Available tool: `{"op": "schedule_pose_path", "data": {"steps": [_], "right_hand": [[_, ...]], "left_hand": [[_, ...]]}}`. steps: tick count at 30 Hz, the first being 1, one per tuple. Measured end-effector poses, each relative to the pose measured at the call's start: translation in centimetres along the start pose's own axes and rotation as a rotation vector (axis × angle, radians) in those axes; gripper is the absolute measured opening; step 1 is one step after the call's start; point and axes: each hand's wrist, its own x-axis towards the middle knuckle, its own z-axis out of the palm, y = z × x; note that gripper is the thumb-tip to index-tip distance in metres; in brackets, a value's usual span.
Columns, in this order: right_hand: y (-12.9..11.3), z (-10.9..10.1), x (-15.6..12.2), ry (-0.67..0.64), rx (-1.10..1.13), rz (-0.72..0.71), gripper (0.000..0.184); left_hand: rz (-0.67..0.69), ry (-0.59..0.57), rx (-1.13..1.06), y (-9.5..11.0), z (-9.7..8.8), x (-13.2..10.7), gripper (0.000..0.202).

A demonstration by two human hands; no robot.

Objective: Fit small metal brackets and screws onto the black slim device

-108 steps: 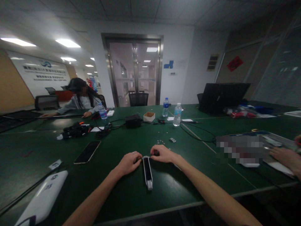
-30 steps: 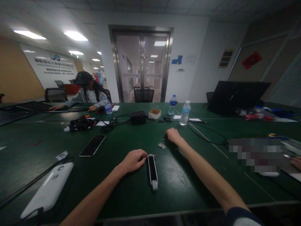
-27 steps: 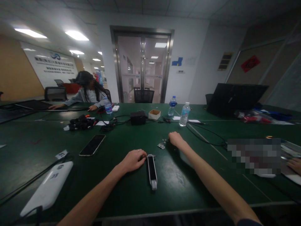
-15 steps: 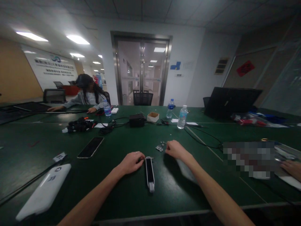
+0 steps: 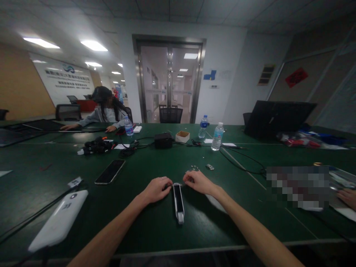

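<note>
The green table (image 5: 144, 230) bears a phone (image 5: 109, 171), a slim black device (image 5: 178, 202), bottles (image 5: 217, 137) and perhaps washers (image 5: 194, 167).

Dark green tabletop (image 5: 155, 230), matt with a dull sheen under the lights. That slim device (image 5: 178, 202): glossy black face, white plastic ends. The phone (image 5: 109, 171) shows slick black glass; the white casing (image 5: 59, 219) is smooth plastic. The small parts (image 5: 210, 167) glint like metal. Clear plastic on the bottles (image 5: 217, 137).

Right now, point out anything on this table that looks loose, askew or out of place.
Small loose hardware lies scattered on the green table just beyond the right hand: a few tiny washers and a small metal bracket, in no tray. The slim black-and-white device by the left hand lies flat, seemingly intact.
</note>
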Motion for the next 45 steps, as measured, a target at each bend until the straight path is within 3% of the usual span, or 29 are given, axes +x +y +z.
{"op": "schedule_pose_path", "data": {"steps": [7,14,28,37,45], "right_hand": [[-0.5,-0.3,-0.1,-0.079,-0.027,-0.013,0.015],[-0.3,-0.3,0.0,-0.055,-0.1,-0.019,0.015],[0.4,0.3,0.0,-0.1,-0.024,-0.019,0.014],[0.6,0.7,0.0,-0.062,-0.022,-0.034,0.01],[1.1,1.2,0.1,-0.057,0.108,0.026,0.011]], "left_hand": [[0.0,-0.002,0.014,0.1,-0.2,0.0,0.02],[-0.016,-0.014,0.019,0.2,-0.2,0.1,0.02],[-0.018,-0.019,0.02,0.3,-0.3,0.1,0.019],[-0.03,-0.032,0.01,0.8,-0.7,0.0,0.02],[-0.018,-0.02,0.008,0.5,-0.4,0.2,0.019]]}}
